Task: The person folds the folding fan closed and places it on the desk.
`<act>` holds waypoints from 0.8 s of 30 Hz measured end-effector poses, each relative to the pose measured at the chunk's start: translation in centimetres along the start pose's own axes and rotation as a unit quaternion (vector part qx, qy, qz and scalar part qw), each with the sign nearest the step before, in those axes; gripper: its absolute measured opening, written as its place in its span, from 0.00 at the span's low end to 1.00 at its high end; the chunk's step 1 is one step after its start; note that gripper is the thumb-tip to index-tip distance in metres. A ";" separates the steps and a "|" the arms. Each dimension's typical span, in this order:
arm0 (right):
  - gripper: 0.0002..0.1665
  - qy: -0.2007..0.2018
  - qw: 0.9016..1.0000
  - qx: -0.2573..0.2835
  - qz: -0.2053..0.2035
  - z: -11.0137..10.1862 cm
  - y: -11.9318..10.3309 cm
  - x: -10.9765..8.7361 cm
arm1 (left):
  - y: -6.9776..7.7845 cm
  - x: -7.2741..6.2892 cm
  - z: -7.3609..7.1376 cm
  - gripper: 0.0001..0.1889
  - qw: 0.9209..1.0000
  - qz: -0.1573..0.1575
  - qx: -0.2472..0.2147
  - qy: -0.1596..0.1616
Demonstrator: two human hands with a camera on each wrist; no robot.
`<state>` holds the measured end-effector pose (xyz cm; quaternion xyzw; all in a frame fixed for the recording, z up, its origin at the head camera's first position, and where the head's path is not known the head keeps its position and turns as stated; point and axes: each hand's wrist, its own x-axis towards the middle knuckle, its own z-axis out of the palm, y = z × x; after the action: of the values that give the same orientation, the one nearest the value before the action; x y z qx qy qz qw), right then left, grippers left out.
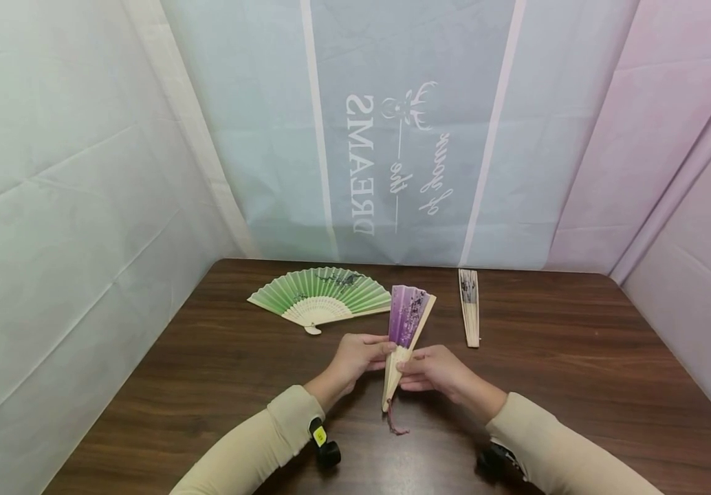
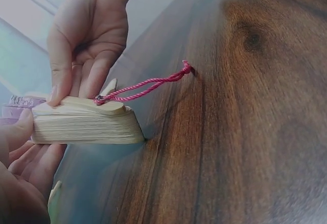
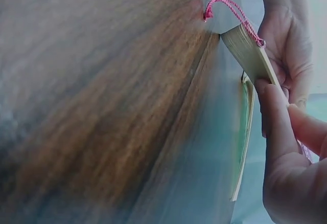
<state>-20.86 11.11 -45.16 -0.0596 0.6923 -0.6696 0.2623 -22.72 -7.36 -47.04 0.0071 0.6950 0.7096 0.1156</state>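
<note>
Over the middle of the table, both hands pinch a purple folding fan (image 1: 408, 317), which is spread only a little. My left hand (image 1: 358, 359) grips its left edge between thumb and fingers, where cloth meets the pale ribs. Lower on the right side, my right hand (image 1: 439, 372) pinches the outer rib. From the pivot end hangs a looped pink cord (image 2: 153, 84), also seen in the right wrist view. Behind the left hand lies a green folding fan (image 1: 324, 292), fully spread. A folded fan (image 1: 469, 307) with a dark pattern lies back right.
The brown wooden table (image 1: 553, 357) ends at a blue-grey cloth backdrop (image 1: 269, 137) printed with white lettering. Pale cloth walls (image 1: 83, 206) rise at both sides. A black wrist camera (image 1: 329, 454) hangs by the left sleeve.
</note>
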 end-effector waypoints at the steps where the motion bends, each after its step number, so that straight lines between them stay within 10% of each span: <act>1: 0.19 0.002 1.000 -0.003 0.000 0.0 0.0 0.0 | 0.0 0.0 0.0 0.19 1.000 -0.001 0.001 0.001; 24: 0.18 0.017 0.998 -0.052 -0.008 0.3 -0.7 -0.2 | 0.3 -0.3 0.2 0.17 1.000 -0.007 0.002 -0.015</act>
<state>-20.72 10.83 -44.40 -0.0675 0.7301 -0.6357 0.2415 -22.46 -7.21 -46.68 0.0129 0.6948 0.7070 0.1315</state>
